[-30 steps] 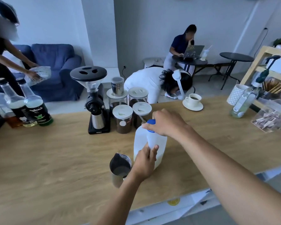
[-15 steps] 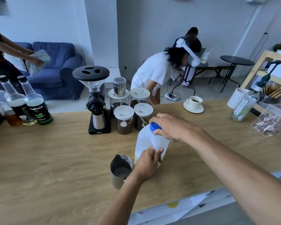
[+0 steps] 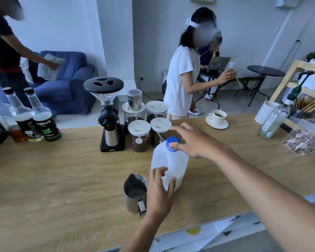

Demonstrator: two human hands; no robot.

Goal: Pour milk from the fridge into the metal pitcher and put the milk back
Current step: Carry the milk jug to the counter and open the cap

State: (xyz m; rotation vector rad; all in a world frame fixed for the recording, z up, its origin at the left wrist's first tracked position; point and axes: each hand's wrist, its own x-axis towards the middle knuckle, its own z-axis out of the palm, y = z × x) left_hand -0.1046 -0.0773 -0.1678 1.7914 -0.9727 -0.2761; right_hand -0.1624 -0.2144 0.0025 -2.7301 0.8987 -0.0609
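Observation:
A translucent milk jug (image 3: 176, 160) with a blue cap (image 3: 172, 140) stands upright on the wooden counter (image 3: 62, 179), a little milk showing at its bottom. My left hand (image 3: 158, 193) wraps around the jug's lower near side. My right hand (image 3: 195, 140) hovers at the cap with its fingers spread; only the thumb touches the cap's edge. Just left of the jug stands the metal pitcher (image 3: 133, 199), touching my left hand, its handle toward me and its inside dark. The fridge is out of view.
Behind the jug are lidded coffee jars (image 3: 139, 135) and a grinder (image 3: 109, 124). Syrup bottles (image 3: 44, 124) stand far left. A cup on a saucer (image 3: 217, 118), a spray bottle (image 3: 273, 122) and a clear box (image 3: 304, 139) sit to the right. A person in a white shirt (image 3: 180, 82) stands beyond the counter.
My right hand, closed over the cap before, has opened and lifted so the cap shows. The person beyond the counter has straightened up. My left hand stays on the jug.

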